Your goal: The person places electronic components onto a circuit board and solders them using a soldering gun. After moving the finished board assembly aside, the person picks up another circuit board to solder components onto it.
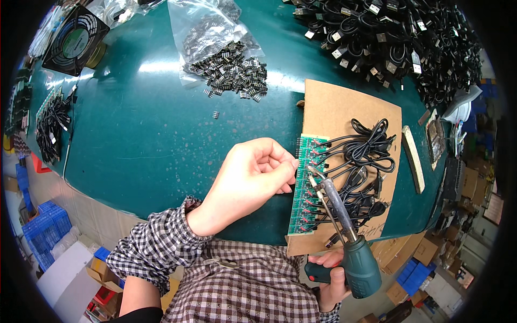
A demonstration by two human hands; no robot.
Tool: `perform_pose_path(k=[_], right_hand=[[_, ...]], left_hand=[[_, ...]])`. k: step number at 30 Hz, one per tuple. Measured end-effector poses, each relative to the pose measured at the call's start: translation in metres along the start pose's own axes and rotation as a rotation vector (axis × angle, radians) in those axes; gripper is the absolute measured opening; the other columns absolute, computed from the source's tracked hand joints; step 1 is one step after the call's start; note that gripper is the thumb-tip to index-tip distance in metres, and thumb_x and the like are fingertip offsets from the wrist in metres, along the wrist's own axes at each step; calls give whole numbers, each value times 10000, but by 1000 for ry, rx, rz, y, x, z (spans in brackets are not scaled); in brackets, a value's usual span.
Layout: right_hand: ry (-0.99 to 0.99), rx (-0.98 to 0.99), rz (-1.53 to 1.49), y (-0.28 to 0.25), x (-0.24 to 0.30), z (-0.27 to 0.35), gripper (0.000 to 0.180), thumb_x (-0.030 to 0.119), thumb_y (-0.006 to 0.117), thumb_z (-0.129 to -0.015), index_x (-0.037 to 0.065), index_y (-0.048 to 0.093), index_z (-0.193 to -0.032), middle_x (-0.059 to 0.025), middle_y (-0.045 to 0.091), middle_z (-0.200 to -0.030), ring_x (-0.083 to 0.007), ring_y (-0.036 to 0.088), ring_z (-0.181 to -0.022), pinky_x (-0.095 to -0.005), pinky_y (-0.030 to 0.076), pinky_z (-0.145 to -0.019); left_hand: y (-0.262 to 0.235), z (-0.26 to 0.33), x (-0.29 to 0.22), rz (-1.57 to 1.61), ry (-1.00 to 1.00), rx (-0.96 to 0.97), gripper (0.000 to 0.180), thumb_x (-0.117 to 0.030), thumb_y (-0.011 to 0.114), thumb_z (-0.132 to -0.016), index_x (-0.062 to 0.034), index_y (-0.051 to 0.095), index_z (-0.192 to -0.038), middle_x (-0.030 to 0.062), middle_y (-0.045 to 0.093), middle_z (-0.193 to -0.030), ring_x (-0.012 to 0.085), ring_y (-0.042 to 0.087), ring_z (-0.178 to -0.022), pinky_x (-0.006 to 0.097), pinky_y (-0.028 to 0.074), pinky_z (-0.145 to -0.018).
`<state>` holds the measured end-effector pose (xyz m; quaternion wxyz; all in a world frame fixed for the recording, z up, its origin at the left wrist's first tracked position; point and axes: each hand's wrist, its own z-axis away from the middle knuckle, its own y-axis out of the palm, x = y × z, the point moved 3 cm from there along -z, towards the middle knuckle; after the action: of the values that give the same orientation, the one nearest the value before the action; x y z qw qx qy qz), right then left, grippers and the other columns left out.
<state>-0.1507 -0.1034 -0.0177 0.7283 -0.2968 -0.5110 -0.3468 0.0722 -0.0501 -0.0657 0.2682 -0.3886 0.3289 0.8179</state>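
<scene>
My right hand [335,282] grips a dark green soldering gun [362,269]. Its metal barrel slants up and left, and the tip, with a thin feed tube alongside, meets a strip of green circuit boards [300,218]. Thumb and fingertips of my left hand [245,172] are pinched at the strip's left edge, near the tip; whatever they hold is hidden. Along the upper left edge of the strip stand small black pin headers [299,145]. Black cables [366,148], some bundled, run rightward from the boards. Beneath the boards and cables lies a cardboard sheet [339,105].
Loose pin headers [234,72] spill from a clear plastic bag [199,21]; one single header [216,115] lies nearer. A large heap of USB cables [388,37] fills the back right. A fan [75,40] and finished-looking cable bundles [51,129] sit left. A pale bar [413,159] lies right.
</scene>
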Motion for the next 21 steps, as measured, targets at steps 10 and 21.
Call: perform_pose_path(k=[10, 21], right_hand=[[-86, -34, -33, 2, 5, -4, 396, 360, 554, -827, -24, 457, -819, -101, 467, -700, -198, 527, -649, -352, 541, -585], [-322, -409, -372, -106, 27, -25, 387, 346, 513, -873, 15, 420, -1051, -42, 511, -733, -136, 504, -641, -271, 531, -503]], left_hand=[[-2, 1, -2, -8, -39, -3, 178, -142, 570, -855, 35, 561, -863, 80, 613, -741, 100, 600, -640, 212, 509, -607], [-8, 15, -5, -63, 23, -51, 204, -147, 501, -895, 24, 566, -987, 95, 630, -841, 121, 611, -679, 214, 507, -614]])
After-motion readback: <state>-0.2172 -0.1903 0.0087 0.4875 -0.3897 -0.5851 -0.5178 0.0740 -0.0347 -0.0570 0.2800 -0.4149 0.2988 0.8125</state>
